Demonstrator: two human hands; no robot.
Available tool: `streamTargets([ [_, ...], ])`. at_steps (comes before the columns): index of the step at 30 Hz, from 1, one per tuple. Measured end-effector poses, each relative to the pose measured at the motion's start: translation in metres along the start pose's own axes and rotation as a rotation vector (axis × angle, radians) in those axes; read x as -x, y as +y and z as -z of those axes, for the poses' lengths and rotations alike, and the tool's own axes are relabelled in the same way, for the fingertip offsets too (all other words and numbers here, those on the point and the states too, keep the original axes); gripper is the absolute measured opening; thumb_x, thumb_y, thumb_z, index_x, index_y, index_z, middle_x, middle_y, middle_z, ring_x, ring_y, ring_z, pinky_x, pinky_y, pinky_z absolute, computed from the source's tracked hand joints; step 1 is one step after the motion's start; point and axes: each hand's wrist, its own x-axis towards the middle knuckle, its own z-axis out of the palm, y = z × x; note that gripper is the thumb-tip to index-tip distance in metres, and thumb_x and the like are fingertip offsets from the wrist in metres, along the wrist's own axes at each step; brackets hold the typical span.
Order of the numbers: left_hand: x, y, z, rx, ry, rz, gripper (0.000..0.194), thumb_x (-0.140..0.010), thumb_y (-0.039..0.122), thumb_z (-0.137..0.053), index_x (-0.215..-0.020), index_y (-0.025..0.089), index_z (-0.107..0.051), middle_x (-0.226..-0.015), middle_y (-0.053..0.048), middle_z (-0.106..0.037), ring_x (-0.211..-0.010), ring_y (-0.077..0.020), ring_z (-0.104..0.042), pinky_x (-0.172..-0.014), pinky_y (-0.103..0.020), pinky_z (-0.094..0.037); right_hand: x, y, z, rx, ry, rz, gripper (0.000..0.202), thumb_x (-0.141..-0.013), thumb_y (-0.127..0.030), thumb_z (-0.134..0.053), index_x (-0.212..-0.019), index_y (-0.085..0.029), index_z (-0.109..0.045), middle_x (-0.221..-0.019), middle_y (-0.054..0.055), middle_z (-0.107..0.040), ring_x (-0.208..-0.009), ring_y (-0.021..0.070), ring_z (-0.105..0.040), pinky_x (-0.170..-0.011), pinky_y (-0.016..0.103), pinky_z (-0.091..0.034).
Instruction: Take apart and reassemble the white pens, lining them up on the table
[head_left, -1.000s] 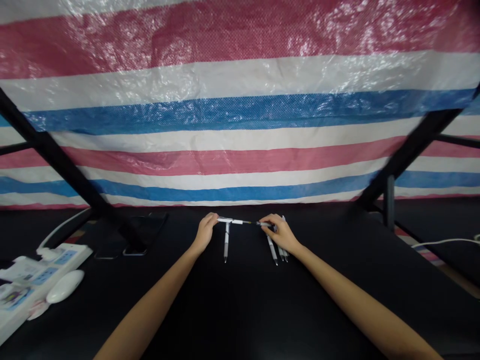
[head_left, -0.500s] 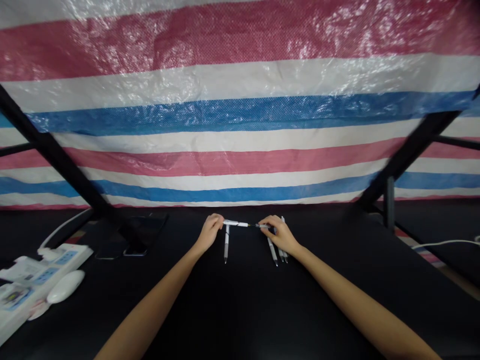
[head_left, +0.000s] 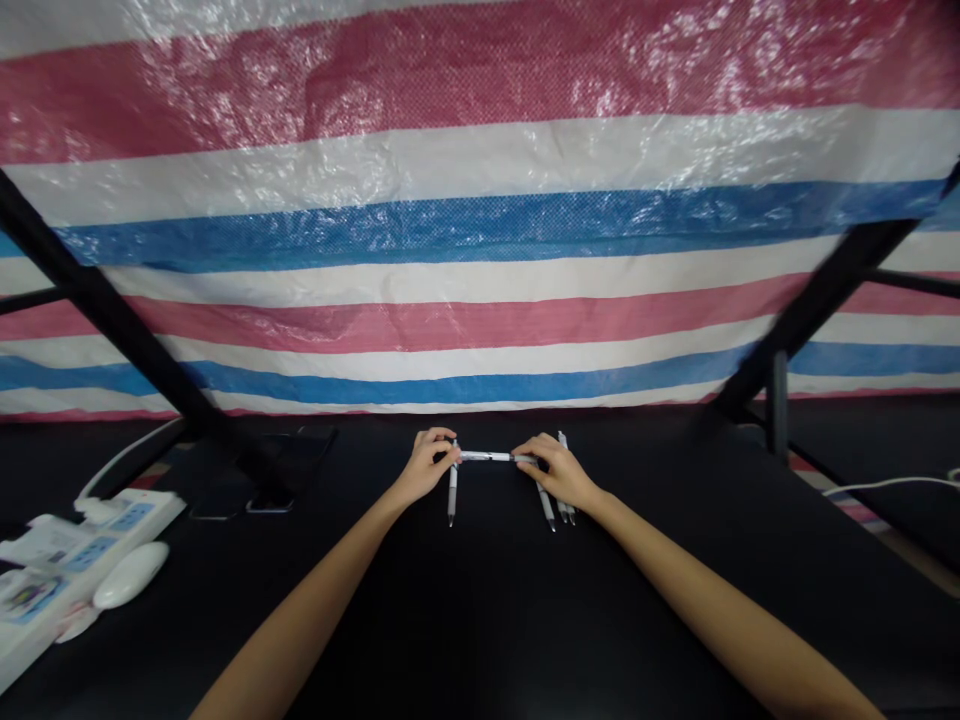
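Note:
A white pen (head_left: 486, 456) lies level between my two hands, just above or on the black table. My left hand (head_left: 429, 464) pinches its left end between thumb and finger. At the other end, my right hand (head_left: 556, 470) grips the grey tip section, which meets the white barrel. Beneath the left fingers, a second white pen with a grey grip (head_left: 452, 495) lies pointing toward me. Several similar pens (head_left: 564, 512) lie side by side under and beside my right hand, partly hidden by it.
On the left stands a white power strip (head_left: 90, 560) with plugs, and a white computer mouse (head_left: 132, 575) beside it. Dark phone-like objects (head_left: 270, 502) lie near the left black post (head_left: 150, 350). A striped plastic sheet (head_left: 480, 320) hangs behind the black table (head_left: 480, 620).
The white barrel in my left hand has moved right and met the grey section in my right hand, covering the thin refill that showed between them. The loose pens stay put.

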Motion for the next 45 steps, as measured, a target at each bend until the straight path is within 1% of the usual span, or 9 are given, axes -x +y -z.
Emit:
streamTargets([
  [9, -0.0001, 0.0009, -0.0005, 0.033, 0.003, -0.025, 0.018, -0.08, 0.029, -0.058, -0.067, 0.021, -0.066, -0.103, -0.005, -0.06, -0.099, -0.0218, -0.048, -0.094, -0.04, -0.034, -0.0009, 0.0025, 0.0013, -0.048, -0.033, -0.022, 0.023, -0.091, -0.032, -0.045, -0.1, -0.023, -0.064, -0.093, 0.007, -0.067, -0.086, 0.0205, -0.057, -0.078, 0.036, -0.044],
  [15, 0.0004, 0.0015, 0.0002, 0.053, 0.007, -0.044, 0.01, -0.078, 0.027, -0.062, -0.073, 0.022, -0.068, -0.102, -0.005, -0.061, -0.098, -0.021, -0.051, -0.092, -0.039, -0.035, -0.0019, 0.0014, 0.0016, -0.025, -0.054, -0.072, 0.031, -0.094, -0.035, -0.037, -0.098, -0.022, -0.064, -0.082, 0.006, -0.067, -0.079, 0.02, -0.056, -0.076, 0.036, -0.043],
  [19, -0.0008, 0.0001, 0.0012, 0.078, 0.04, -0.016, 0.01, -0.077, 0.028, -0.063, -0.072, 0.022, -0.069, -0.098, -0.005, -0.062, -0.097, -0.0213, -0.053, -0.092, -0.039, -0.036, -0.0008, 0.0044, -0.0011, -0.049, -0.001, -0.13, 0.025, -0.087, -0.037, -0.05, -0.104, -0.021, -0.058, -0.077, 0.002, -0.06, -0.071, 0.0174, -0.055, -0.068, 0.031, -0.043],
  [22, -0.0019, -0.0012, 0.0017, 0.11, 0.077, 0.01, 0.01, -0.077, 0.029, -0.063, -0.073, 0.022, -0.069, -0.097, -0.006, -0.063, -0.097, -0.0217, -0.054, -0.092, -0.039, -0.037, -0.0002, 0.0072, -0.0032, -0.075, 0.027, -0.151, 0.023, -0.081, -0.032, -0.059, -0.1, -0.021, -0.055, -0.074, 0.0, -0.054, -0.064, 0.0151, -0.052, -0.062, 0.028, -0.042],
  [26, -0.0023, -0.0018, 0.002, 0.155, 0.095, 0.025, 0.011, -0.076, 0.031, -0.064, -0.072, 0.022, -0.069, -0.095, -0.006, -0.064, -0.094, -0.0217, -0.056, -0.089, -0.039, -0.039, -0.0011, 0.0073, -0.0028, -0.064, 0.033, -0.11, 0.007, -0.083, -0.027, -0.055, -0.087, -0.021, -0.056, -0.075, 0.001, -0.057, -0.07, 0.0162, -0.053, -0.065, 0.028, -0.042],
  [33, -0.0028, -0.0024, 0.0017, 0.217, 0.112, 0.03, 0.012, -0.073, 0.033, -0.066, -0.072, 0.022, -0.071, -0.094, -0.007, -0.064, -0.092, -0.0215, -0.057, -0.087, -0.038, -0.041, -0.0033, 0.0015, 0.002, -0.014, 0.011, -0.105, 0.03, -0.092, -0.037, -0.041, -0.076, -0.02, -0.061, -0.073, 0.004, -0.062, -0.07, 0.0178, -0.054, -0.068, 0.031, -0.041],
  [39, -0.0038, -0.0024, 0.0016, 0.243, 0.132, 0.063, 0.012, -0.073, 0.032, -0.066, -0.072, 0.02, -0.071, -0.093, -0.008, -0.064, -0.09, -0.0213, -0.058, -0.077, -0.034, -0.043, -0.0016, 0.006, -0.0025, -0.077, 0.061, -0.16, 0.022, -0.081, -0.035, -0.058, -0.098, -0.021, -0.055, -0.067, -0.002, -0.052, -0.058, 0.0136, -0.05, -0.058, 0.026, -0.04],
  [42, -0.0035, -0.002, 0.0018, 0.259, 0.139, 0.072, 0.012, -0.072, 0.032, -0.066, -0.072, 0.02, -0.071, -0.093, -0.008, -0.064, -0.089, -0.0209, -0.058, -0.074, -0.033, -0.043, -0.0014, 0.0068, -0.0031, -0.073, 0.06, -0.152, 0.013, -0.082, -0.032, -0.056, -0.089, -0.021, -0.055, -0.065, -0.003, -0.05, -0.058, 0.013, -0.049, -0.058, 0.025, -0.039],
  [45, -0.0037, -0.0016, 0.0024, 0.277, 0.138, 0.093, 0.014, -0.071, 0.033, -0.066, -0.071, 0.02, -0.071, -0.093, -0.008, -0.064, -0.087, -0.0202, -0.058, -0.071, -0.031, -0.043, -0.0024, 0.0053, -0.0016, -0.024, 0.046, -0.148, 0.015, -0.085, -0.035, -0.054, -0.084, -0.021, -0.058, -0.063, -0.002, -0.052, -0.059, 0.0139, -0.05, -0.059, 0.026, -0.038],
])
